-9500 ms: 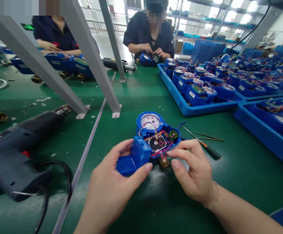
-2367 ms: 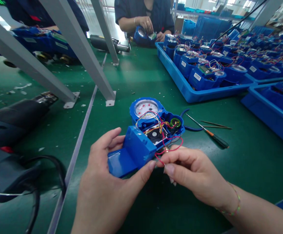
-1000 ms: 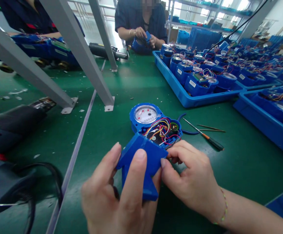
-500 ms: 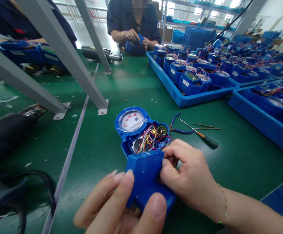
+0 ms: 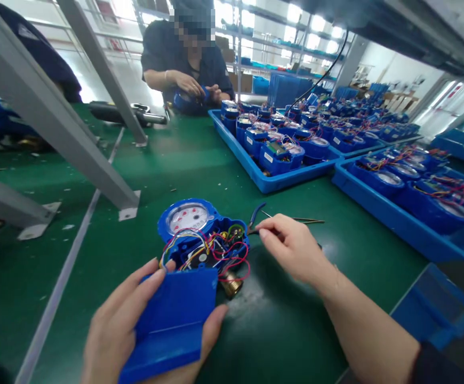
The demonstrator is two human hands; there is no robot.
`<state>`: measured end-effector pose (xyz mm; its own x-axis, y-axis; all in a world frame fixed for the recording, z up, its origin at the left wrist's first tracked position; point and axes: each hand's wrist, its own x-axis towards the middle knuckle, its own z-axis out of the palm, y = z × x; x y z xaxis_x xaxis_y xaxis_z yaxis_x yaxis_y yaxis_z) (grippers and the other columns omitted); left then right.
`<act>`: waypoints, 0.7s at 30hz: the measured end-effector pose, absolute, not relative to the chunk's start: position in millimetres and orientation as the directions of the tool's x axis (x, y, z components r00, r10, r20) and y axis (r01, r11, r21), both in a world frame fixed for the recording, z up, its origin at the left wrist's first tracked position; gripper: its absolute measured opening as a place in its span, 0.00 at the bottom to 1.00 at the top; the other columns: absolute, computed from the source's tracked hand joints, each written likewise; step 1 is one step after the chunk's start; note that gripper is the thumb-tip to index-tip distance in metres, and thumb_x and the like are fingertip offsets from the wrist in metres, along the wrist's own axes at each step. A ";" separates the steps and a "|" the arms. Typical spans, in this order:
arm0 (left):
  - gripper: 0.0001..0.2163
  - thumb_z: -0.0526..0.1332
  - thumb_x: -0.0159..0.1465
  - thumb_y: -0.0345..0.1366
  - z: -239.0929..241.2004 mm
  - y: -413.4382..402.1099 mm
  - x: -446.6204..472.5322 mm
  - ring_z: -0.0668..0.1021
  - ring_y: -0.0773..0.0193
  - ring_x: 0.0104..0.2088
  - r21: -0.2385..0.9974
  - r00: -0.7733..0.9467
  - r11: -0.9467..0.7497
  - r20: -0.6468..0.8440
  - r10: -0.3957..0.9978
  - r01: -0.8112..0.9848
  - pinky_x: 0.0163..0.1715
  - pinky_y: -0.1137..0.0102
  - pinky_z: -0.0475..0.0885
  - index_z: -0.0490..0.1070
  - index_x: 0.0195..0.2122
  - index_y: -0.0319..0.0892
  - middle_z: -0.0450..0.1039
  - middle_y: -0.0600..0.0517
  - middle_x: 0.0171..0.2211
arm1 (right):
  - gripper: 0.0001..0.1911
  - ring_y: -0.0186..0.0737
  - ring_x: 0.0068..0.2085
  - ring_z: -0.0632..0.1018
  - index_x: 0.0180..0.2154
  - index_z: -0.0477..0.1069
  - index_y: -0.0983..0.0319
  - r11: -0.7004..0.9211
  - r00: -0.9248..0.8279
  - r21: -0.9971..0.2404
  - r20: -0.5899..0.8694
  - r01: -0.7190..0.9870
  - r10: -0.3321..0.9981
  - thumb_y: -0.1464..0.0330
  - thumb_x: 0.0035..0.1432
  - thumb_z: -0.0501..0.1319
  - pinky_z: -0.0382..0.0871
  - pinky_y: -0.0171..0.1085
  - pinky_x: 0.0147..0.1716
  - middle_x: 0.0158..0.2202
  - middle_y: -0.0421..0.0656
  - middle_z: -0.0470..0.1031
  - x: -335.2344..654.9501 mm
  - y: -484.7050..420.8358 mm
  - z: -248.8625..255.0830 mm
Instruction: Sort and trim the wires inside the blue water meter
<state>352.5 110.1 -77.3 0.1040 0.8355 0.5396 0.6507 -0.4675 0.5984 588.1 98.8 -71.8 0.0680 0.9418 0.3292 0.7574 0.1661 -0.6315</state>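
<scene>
A blue water meter (image 5: 200,234) lies on the green table, its white dial (image 5: 188,217) facing up and its compartment open on a tangle of red, yellow and blue wires (image 5: 220,250). A brass fitting (image 5: 231,282) shows beneath it. My left hand (image 5: 120,325) holds the blue plastic cover (image 5: 172,314) just in front of the meter, thumb and fingers around its sides. My right hand (image 5: 292,248) is to the right of the meter. Its thumb and forefinger are pinched together near the meter's right edge on something thin that I cannot make out. The hand hides the screwdriver.
Blue-handled pliers (image 5: 256,210) and thin tweezers (image 5: 308,220) lie behind my right hand. Two blue trays (image 5: 268,184) (image 5: 396,224) holding several meters stand at the right. Slanted grey frame legs (image 5: 96,165) cross the left. A co-worker (image 5: 184,53) handles a meter at the far side.
My left hand has tilted the blue cover back and down from the meter, baring the wires. My right hand has left the cover and moved right, over the screwdriver. The view has shifted.
</scene>
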 end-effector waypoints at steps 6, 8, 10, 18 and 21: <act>0.36 0.72 0.52 0.45 -73.6 103.4 353.5 0.71 0.42 0.57 0.690 0.150 -0.463 0.465 0.873 0.556 0.56 0.43 0.70 0.59 0.60 0.52 0.65 0.44 0.58 | 0.52 0.60 0.70 0.44 0.67 0.52 0.63 0.173 -0.113 -0.390 0.172 0.904 0.979 0.56 0.48 0.73 0.45 0.59 0.66 0.70 0.57 0.46 641.1 148.6 -113.2; 0.36 0.72 0.52 0.44 -73.4 101.5 353.6 0.70 0.44 0.57 0.714 0.166 -0.483 0.469 0.867 0.507 0.56 0.45 0.70 0.58 0.60 0.52 0.64 0.44 0.58 | 0.52 0.63 0.69 0.46 0.67 0.54 0.62 0.218 -0.189 -0.331 0.118 0.918 0.975 0.51 0.48 0.72 0.42 0.63 0.65 0.69 0.57 0.49 647.1 159.4 -117.2; 0.38 0.73 0.52 0.43 -74.0 101.1 353.3 0.70 0.45 0.57 0.724 0.181 -0.496 0.472 0.863 0.479 0.55 0.45 0.70 0.57 0.61 0.54 0.63 0.45 0.58 | 0.44 0.60 0.67 0.56 0.64 0.59 0.62 0.258 -0.237 -0.284 0.107 0.924 0.966 0.49 0.54 0.68 0.42 0.63 0.65 0.65 0.56 0.59 649.4 165.1 -117.0; 0.36 0.72 0.53 0.47 -71.7 100.8 352.4 0.71 0.45 0.55 0.651 0.190 -0.532 0.522 0.831 0.541 0.49 0.50 0.75 0.58 0.62 0.58 0.61 0.45 0.57 | 0.20 0.50 0.53 0.70 0.45 0.72 0.65 0.059 0.055 -0.308 0.350 0.950 0.935 0.54 0.62 0.62 0.63 0.53 0.55 0.48 0.50 0.71 654.5 161.7 -107.1; 0.37 0.71 0.54 0.46 -72.0 97.5 354.6 0.70 0.45 0.54 0.674 0.159 -0.500 0.502 0.850 0.544 0.49 0.49 0.75 0.57 0.63 0.57 0.60 0.44 0.56 | 0.20 0.49 0.51 0.71 0.47 0.70 0.67 -0.057 0.280 -0.451 0.444 0.891 0.851 0.56 0.68 0.54 0.66 0.49 0.53 0.49 0.54 0.70 654.4 145.8 -92.4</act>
